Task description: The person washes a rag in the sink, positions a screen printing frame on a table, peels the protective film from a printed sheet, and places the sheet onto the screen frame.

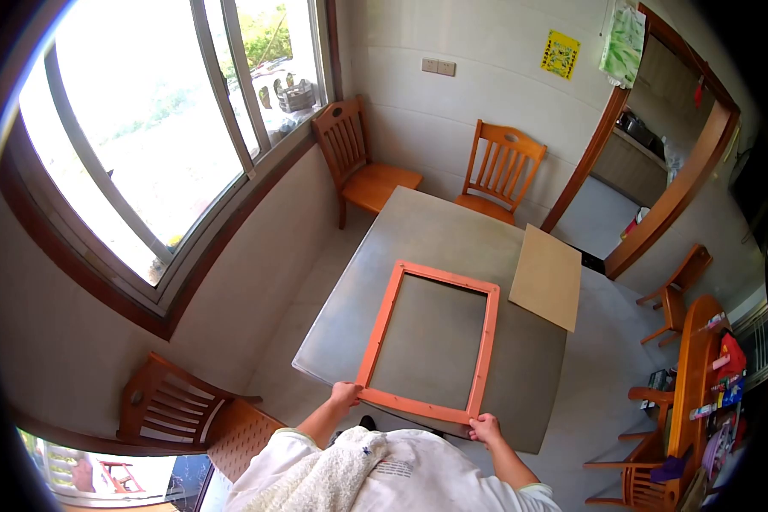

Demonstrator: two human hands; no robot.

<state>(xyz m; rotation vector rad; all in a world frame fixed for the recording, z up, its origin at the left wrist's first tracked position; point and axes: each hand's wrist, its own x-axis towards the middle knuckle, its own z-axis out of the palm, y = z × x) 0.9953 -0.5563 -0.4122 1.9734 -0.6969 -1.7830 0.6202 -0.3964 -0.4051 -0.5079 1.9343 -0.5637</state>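
An orange rectangular frame (489, 341), open in the middle, lies over the grey table (461, 230), its near edge close to my body. My left hand (346, 393) grips its near left corner, fingers closed round the rail. At the near right corner, my right hand (485, 428) pinches the frame. Small dark marks dot the rails. A tan flat board (548, 277) rests at the table's right side, apart from the frame and sticking out past the edge.
Wooden chairs stand beyond the table, one by the window (367, 171) and one by the wall (499, 171). Another chair (188, 410) is at my left. To the right, a wooden table (695, 367) carries assorted items. A doorway (631, 154) opens at the back right.
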